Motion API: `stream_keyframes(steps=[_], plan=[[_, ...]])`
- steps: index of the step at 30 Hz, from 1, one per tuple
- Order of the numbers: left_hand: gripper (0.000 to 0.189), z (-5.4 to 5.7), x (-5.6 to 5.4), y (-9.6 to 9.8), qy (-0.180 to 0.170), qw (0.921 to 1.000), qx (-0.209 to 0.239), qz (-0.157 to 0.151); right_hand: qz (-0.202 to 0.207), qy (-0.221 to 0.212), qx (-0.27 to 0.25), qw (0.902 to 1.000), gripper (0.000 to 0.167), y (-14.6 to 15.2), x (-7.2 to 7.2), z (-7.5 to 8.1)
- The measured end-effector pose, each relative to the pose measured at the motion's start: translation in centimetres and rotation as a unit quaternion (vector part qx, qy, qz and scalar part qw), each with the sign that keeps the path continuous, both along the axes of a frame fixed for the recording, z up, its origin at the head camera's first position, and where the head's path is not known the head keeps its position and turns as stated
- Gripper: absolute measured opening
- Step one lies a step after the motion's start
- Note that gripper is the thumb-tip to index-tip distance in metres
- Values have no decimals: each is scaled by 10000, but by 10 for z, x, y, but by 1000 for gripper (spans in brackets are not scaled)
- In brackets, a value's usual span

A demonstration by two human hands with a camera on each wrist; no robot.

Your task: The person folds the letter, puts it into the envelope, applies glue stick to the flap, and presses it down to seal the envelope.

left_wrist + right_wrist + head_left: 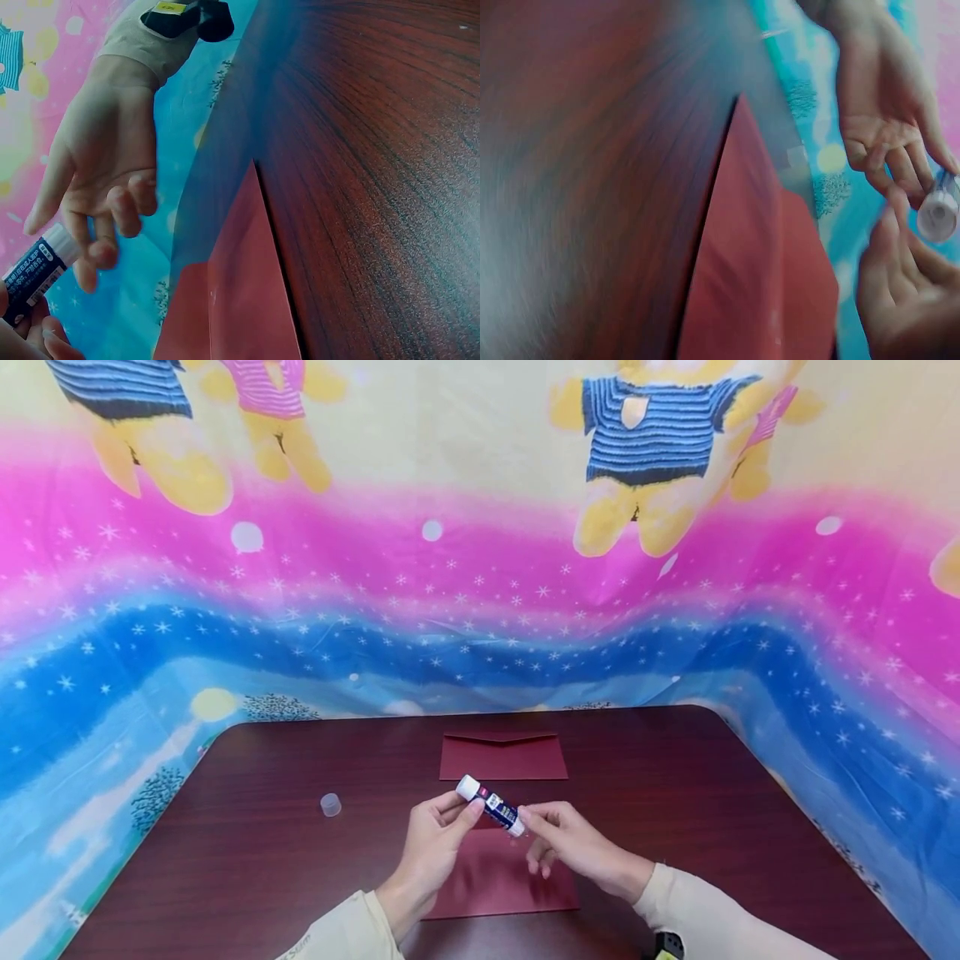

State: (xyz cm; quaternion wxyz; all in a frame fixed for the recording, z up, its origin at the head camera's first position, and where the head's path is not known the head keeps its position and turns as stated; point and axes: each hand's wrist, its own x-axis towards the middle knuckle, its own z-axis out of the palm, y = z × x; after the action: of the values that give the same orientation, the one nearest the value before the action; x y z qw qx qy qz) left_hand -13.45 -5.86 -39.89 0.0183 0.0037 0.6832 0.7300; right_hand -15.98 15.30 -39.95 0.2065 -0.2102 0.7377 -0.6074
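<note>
A glue stick (498, 810) with a dark blue label and white ends is held slantwise above the table. My left hand (438, 839) grips it near its upper white end, thumb on top. My right hand (581, 843) has its thumb and forefinger at the lower white end (61, 241); the other fingers curl loosely below. In the right wrist view my right hand is blurred and its thumb cannot be made out. Beneath both hands lies a dark red envelope (510, 881), partly covered by them. Its flap stands out in the wrist views.
A second dark red envelope (504, 760) lies farther back on the dark wooden table (262, 860). To the left a small translucent cap (331, 805) sits on the tabletop. A printed cloth (487, 568) hangs around the table's far side and both flanks.
</note>
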Motion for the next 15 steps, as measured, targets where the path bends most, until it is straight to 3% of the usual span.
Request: stream_keyframes(steps=[3,8,15], plan=[[46,-1,0,0,2,10000,33,-13,30,-297,-75,9995,45,1,0,0],[45,-2,0,0,-8,10000,73,-60,-444,574,11,9974,29,-1,2,-3],[46,-3,0,1,-38,10000,48,-7,-119,-590,-298,9977,51,2,3,-4]])
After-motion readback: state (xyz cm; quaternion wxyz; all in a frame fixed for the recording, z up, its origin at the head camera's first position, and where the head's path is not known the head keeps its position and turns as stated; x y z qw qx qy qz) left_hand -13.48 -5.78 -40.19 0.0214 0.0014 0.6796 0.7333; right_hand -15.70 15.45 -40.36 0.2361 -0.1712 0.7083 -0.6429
